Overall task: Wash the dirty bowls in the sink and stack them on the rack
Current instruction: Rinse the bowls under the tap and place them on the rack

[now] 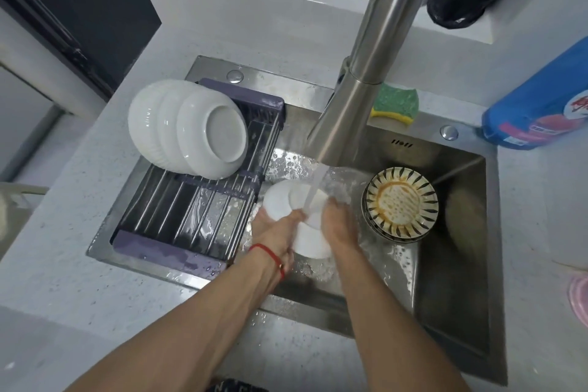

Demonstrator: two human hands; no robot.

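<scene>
Under the running tap I hold a white bowl upside down over the steel sink. My left hand grips its left rim and my right hand grips its right side, fingers curled over the edge. Water from the faucet falls onto the bowl's base. Three white bowls lean nested on the purple-framed rack across the sink's left half. A stack of striped bowls with brown residue sits in the sink to the right of my hands.
A green and yellow sponge lies on the sink's back ledge. A blue detergent bottle lies on the counter at right. Jars and a black bag stand on the raised shelf behind. A pink item shows at the right edge.
</scene>
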